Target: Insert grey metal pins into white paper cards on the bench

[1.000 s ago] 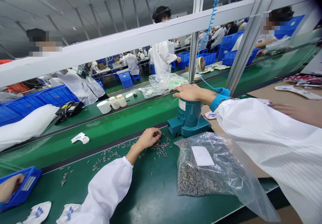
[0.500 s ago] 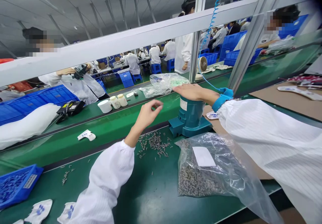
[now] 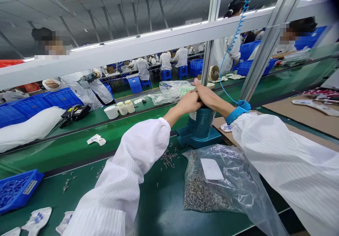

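A teal machine with an upright cylindrical body [image 3: 200,124] stands on the green bench. My right hand [image 3: 209,96], a blue strap at its wrist, rests across the top with its fingers stretched out. Against it, also over the top, is my left hand [image 3: 187,103], its fingers curled in; whatever they may hold is hidden. Small loose screws [image 3: 169,158] lie in front of the machine, partly behind my left sleeve. A clear plastic bag [image 3: 209,193] full of similar screws, with a white paper label [image 3: 212,169], lies closest to the machine's front.
A blue tray [image 3: 30,190] of small blue parts sits at left, near white moulded pieces [image 3: 37,222]. Another white piece [image 3: 96,139] lies on the green conveyor. White jars [image 3: 122,108] and a clear bag [image 3: 172,91] stand beyond. A coiled blue hose hangs beside the metal post.
My left hand has moved right and up, from above the loose screws to the machine's top, meeting my right hand. The right hand has stayed on top, turning slightly.
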A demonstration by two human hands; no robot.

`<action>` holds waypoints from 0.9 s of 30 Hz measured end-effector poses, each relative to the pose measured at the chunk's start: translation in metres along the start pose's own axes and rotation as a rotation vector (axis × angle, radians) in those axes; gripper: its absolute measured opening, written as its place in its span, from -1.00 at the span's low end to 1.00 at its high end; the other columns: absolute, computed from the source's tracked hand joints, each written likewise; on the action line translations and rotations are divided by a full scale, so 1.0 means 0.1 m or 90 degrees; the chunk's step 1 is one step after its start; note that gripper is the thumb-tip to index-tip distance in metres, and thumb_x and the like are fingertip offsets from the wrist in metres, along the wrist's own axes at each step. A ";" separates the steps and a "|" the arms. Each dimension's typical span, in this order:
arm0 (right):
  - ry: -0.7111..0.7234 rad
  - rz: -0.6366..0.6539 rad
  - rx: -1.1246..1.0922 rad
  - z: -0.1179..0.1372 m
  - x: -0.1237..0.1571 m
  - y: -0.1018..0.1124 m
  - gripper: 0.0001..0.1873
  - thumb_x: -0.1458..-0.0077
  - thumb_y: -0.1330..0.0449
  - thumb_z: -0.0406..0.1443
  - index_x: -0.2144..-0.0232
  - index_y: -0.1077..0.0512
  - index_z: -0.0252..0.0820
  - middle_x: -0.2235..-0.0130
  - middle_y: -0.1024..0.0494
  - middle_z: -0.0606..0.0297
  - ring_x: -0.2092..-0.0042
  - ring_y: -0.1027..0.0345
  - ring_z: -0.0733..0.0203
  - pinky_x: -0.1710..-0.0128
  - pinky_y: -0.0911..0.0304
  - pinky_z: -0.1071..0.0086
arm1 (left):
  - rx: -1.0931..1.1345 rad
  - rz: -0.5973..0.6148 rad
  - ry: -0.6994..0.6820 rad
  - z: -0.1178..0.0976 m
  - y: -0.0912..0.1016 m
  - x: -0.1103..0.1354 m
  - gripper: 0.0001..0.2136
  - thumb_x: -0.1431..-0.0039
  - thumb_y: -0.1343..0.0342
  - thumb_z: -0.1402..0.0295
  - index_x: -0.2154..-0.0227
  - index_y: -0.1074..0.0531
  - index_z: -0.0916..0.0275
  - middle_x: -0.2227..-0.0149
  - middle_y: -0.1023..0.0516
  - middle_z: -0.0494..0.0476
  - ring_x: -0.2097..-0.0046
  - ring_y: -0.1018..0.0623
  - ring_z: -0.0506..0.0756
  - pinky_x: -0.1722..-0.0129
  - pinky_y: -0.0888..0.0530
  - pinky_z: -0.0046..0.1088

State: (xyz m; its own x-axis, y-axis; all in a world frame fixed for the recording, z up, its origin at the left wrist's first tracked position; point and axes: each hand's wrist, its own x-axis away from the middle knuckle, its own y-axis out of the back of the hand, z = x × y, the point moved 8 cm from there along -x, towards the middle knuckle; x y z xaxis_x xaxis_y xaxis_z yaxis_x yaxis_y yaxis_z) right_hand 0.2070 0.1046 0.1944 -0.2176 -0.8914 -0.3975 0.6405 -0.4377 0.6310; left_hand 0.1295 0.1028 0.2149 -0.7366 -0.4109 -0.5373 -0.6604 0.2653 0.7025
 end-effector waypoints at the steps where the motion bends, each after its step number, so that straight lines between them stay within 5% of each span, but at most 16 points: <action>1: -0.001 0.003 -0.004 0.02 0.02 0.01 -0.03 -0.22 0.52 0.24 -0.31 -0.22 -0.13 -0.28 -0.34 0.20 -0.30 -0.16 0.02 -0.27 -0.10 0.15 | -0.014 0.013 0.001 -0.01 0.04 0.05 -0.87 -0.05 -0.19 0.54 0.33 -0.57 0.29 0.14 -0.63 0.26 0.06 -0.56 0.25 -0.01 -0.44 -0.27; 3: -0.018 0.018 -0.018 0.05 0.08 0.02 -0.05 -0.23 0.46 0.25 -0.30 -0.23 -0.13 -0.22 -0.42 0.19 -0.28 -0.19 -0.03 -0.27 -0.08 0.11 | -0.074 0.040 0.050 0.05 0.15 0.27 -0.82 -0.20 -0.11 0.44 0.17 -0.55 0.24 0.05 -0.59 0.23 -0.01 -0.53 0.23 -0.07 -0.41 -0.26; 5: -0.032 0.041 -0.027 0.09 0.13 0.02 -0.07 -0.23 0.41 0.26 -0.29 -0.25 -0.12 -0.14 -0.50 0.18 -0.24 -0.25 -0.08 -0.25 -0.10 0.08 | -0.176 0.048 0.190 0.28 0.29 0.66 -0.74 -0.34 0.03 0.37 -0.01 -0.45 0.14 -0.04 -0.55 0.15 -0.06 -0.50 0.16 -0.10 -0.39 -0.29; 7: -0.031 0.059 -0.032 0.15 0.18 0.03 -0.09 -0.23 0.38 0.26 -0.29 -0.26 -0.11 -0.11 -0.53 0.18 -0.22 -0.27 -0.10 -0.24 -0.10 0.09 | -0.227 0.090 0.274 0.52 0.33 1.15 -0.75 -0.35 0.05 0.41 0.01 -0.45 0.21 0.01 -0.57 0.23 0.01 -0.55 0.20 -0.02 -0.44 -0.24; 10: -0.024 0.072 -0.020 0.20 0.22 0.02 -0.12 -0.25 0.36 0.24 -0.27 -0.27 -0.14 -0.14 -0.51 0.16 -0.23 -0.25 -0.10 -0.26 -0.07 0.11 | -0.265 0.211 0.359 0.88 0.12 1.82 -0.92 -0.21 -0.18 0.40 0.25 -0.53 0.24 0.22 -0.61 0.20 0.15 -0.59 0.21 0.11 -0.50 -0.24; 13: -0.025 0.076 0.014 0.22 0.21 0.01 -0.14 -0.28 0.38 0.20 -0.26 -0.28 -0.16 -0.11 -0.53 0.13 -0.23 -0.25 -0.10 -0.25 -0.08 0.07 | -0.286 0.283 0.404 1.11 -0.17 2.19 -0.81 -0.27 -0.17 0.29 0.14 -0.49 0.28 0.13 -0.56 0.17 0.11 -0.57 0.14 0.09 -0.52 -0.21; 20: -0.031 0.092 0.058 0.23 0.20 0.01 -0.17 -0.29 0.39 0.18 -0.13 -0.41 -0.12 -0.10 -0.54 0.17 -0.23 -0.25 -0.13 -0.25 -0.07 0.05 | -0.273 0.305 0.415 1.21 -0.40 2.27 -0.74 -0.32 -0.12 0.24 0.02 -0.43 0.26 0.01 -0.49 0.19 0.06 -0.54 0.13 0.06 -0.53 -0.19; 27: -0.037 0.088 0.036 0.22 0.20 0.01 -0.18 -0.30 0.36 0.18 -0.17 -0.38 -0.16 -0.04 -0.58 0.15 -0.20 -0.28 -0.14 -0.25 -0.06 0.04 | -0.172 0.137 0.335 1.04 -0.01 1.98 -0.89 -0.17 -0.14 0.46 0.30 -0.56 0.23 0.27 -0.61 0.14 0.22 -0.58 0.12 0.16 -0.49 -0.37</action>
State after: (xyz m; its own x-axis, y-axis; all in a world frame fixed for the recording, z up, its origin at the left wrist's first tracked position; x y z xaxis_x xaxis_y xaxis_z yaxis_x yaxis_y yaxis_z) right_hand 0.1871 0.0840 0.2023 -0.1736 -0.9481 -0.2663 0.6254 -0.3150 0.7139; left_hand -0.0308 0.1117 0.0599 -0.6325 -0.7656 -0.1174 -0.3943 0.1877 0.8996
